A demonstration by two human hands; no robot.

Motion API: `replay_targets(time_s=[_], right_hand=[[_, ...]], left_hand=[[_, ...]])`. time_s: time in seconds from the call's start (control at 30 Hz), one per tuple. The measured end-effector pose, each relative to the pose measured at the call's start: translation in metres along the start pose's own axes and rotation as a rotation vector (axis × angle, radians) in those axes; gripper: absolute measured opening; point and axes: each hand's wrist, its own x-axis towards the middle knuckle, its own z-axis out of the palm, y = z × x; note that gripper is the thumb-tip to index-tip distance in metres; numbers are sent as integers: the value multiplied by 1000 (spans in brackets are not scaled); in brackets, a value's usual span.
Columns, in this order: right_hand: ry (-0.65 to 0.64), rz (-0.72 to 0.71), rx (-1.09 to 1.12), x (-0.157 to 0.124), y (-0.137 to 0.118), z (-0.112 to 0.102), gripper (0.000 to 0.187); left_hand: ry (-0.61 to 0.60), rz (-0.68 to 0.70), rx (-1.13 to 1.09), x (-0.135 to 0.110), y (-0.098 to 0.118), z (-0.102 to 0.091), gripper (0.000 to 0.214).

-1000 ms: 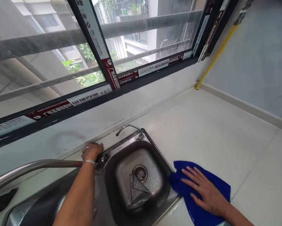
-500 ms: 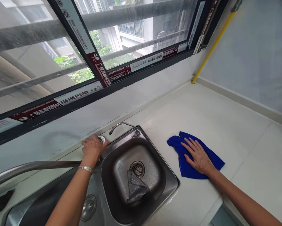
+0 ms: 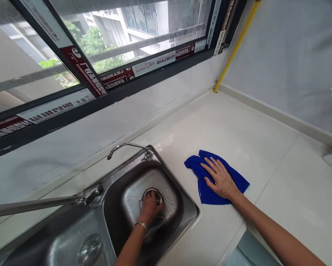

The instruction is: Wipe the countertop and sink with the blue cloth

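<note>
My left hand [image 3: 150, 207] is down in the steel sink basin [image 3: 114, 210], fingers curled on a grey cloth [image 3: 158, 223] right over the drain; most of the cloth is hidden under the hand. A bracelet sits on that wrist. My right hand [image 3: 220, 180] lies flat with fingers spread on a blue cloth [image 3: 239, 181], pressing it onto the white counter [image 3: 266, 140] to the right of the sink.
A long faucet spout [image 3: 44, 202] reaches left from the sink's back rim, and a small curved tap [image 3: 127, 145] stands behind the basin. A second drain [image 3: 90, 249] shows at lower left. The window [image 3: 127, 40] and a yellow pipe [image 3: 232, 51] bound the back; the counter's front edge runs at lower right.
My left hand left the faucet base and went down into the basin onto the grey cloth. My right hand slid the blue cloth away from the sink edge, further onto the counter.
</note>
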Motion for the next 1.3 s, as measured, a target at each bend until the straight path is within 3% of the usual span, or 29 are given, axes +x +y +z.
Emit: replay_targets(time_s=[0.2,0.37,0.63,0.8,0.9,1.03,1.17,1.3], right_hand=[[-8,-3,11,-1,2,-1,66],[-2,-2,18,-2,4,2,68],[0,-4,24,-2,3,0,63],[6,5,26,-2,3,0,62],[6,9,22,-1,2,-1,61],[3,12,11,-1,1,-1,59],[-2,4,8,-1,3,-1,59],[1,6,14,-2,4,0,61]], left_hand=[[103,-70,-47,9,13,25,62],[127,-96,1,-10,7,29,59],[-197,-28,112,-57,-23,22,46],[-380,-143,228,-76,-43,9,31],[-370,-179,261,-72,-42,-1,32],[-218,-68,214,-46,-21,-5,51],[-195,4,175,-26,-1,10,73],[-195,-28,178,-26,3,26,74]])
